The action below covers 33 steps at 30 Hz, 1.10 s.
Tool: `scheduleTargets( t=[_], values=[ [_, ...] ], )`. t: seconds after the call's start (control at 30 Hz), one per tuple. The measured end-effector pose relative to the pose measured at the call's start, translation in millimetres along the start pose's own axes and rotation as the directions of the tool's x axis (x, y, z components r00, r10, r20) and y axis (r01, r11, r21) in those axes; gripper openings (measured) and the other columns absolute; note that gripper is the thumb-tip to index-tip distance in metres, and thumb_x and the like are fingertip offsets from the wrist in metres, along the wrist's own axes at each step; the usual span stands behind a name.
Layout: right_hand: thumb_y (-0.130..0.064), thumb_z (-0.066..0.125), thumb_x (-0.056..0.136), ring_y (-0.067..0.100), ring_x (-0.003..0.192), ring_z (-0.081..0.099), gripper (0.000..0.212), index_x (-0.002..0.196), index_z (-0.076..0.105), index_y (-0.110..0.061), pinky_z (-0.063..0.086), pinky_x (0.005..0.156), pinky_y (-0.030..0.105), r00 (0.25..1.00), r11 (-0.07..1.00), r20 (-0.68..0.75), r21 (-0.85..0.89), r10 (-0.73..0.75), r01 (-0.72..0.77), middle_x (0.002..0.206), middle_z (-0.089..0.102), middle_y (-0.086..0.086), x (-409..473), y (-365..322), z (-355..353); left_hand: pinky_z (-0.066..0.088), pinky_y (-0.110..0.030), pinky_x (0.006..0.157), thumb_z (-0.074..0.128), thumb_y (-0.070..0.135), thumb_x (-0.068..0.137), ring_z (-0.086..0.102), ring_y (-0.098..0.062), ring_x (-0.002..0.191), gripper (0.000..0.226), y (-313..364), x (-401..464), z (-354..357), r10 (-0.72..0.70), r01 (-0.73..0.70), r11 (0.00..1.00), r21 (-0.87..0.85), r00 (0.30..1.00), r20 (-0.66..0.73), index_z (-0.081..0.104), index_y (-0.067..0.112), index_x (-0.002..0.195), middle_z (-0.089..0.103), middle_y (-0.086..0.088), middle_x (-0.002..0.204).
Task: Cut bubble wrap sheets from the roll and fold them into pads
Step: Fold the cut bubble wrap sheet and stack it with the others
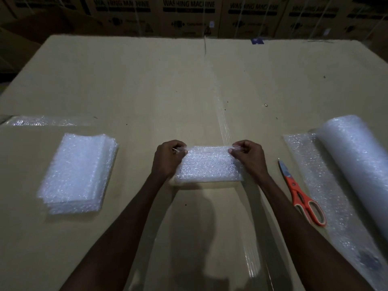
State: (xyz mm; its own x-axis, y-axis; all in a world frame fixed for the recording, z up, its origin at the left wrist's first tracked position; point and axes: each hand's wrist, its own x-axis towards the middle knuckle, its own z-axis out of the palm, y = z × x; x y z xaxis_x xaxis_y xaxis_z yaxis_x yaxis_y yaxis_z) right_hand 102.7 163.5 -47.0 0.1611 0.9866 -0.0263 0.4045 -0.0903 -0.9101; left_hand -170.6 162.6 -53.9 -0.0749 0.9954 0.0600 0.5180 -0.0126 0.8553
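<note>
Bubble wrap sheet [207, 164] is lying folded at mid-counter, directly in front of the person, with its doubled edge facing them. Left hand [169, 157] is pinching the far left corner; right hand [246, 155] is pinching the far right corner, fingers of both clamped on the film. Holding both corners at once is probably keeping the loose edges aligned while the fold is being squared, so the layers are not slipping apart. Counter [147, 85] is a cardboard surface, bare beyond the sheet. Stack of finished pads [78, 173] is sitting well apart to the left, leaving room to add this one. Orange-handled scissors [300, 192] are resting shut just right of the right forearm, blades pointing away, within reach for the next cut. Roll [354, 160] is lying further right with its free tail [310, 169] spread beneath and partly under the scissors. Nothing is blocking the path leftward to the stack. Boxes [189, 15] are lining the far edge.
</note>
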Motion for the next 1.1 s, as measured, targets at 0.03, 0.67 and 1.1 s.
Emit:
scheduleTargets(
  t=[0.03,0.67,1.1],
  values=[
    [-0.017,0.086,0.08,0.01,0.071,0.066,0.017,0.091,0.074,-0.02,0.053,0.07,0.029,1.0,0.999,-0.014,-0.037,0.007,-0.008,0.081,0.072,-0.001,3,2,3,0.046,-0.022,0.071,0.076,0.014,0.084,0.06,-0.003,0.07,0.012,-2,2,2,-0.012,0.012,0.999,0.039,1.0,-0.009,0.076,0.017,0.095,0.071,0.008,0.083],
    [-0.028,0.072,0.094,0.027,0.112,0.064,0.036,0.124,0.068,-0.009,0.047,0.093,0.036,0.941,0.873,-0.121,-0.426,-0.315,0.237,0.121,0.071,0.006,-37,-13,41,0.035,-0.031,0.067,0.052,0.035,0.086,0.054,-0.031,0.08,0.033,-17,-15,6,0.235,-0.24,0.807,0.54,0.969,0.08,0.076,0.025,0.105,0.061,-0.005,0.086],
    [-0.051,0.021,0.108,0.024,0.158,-0.003,0.067,0.163,0.012,-0.015,0.001,0.125,0.045,0.917,0.654,0.392,-0.673,-0.079,0.344,0.171,-0.001,0.01,-71,3,54,0.037,-0.034,0.058,0.062,0.048,0.086,0.055,-0.021,0.074,0.027,-5,-78,33,0.333,-0.268,0.771,0.578,0.943,-0.007,0.07,0.024,0.076,0.06,0.005,0.081]
  ],
)
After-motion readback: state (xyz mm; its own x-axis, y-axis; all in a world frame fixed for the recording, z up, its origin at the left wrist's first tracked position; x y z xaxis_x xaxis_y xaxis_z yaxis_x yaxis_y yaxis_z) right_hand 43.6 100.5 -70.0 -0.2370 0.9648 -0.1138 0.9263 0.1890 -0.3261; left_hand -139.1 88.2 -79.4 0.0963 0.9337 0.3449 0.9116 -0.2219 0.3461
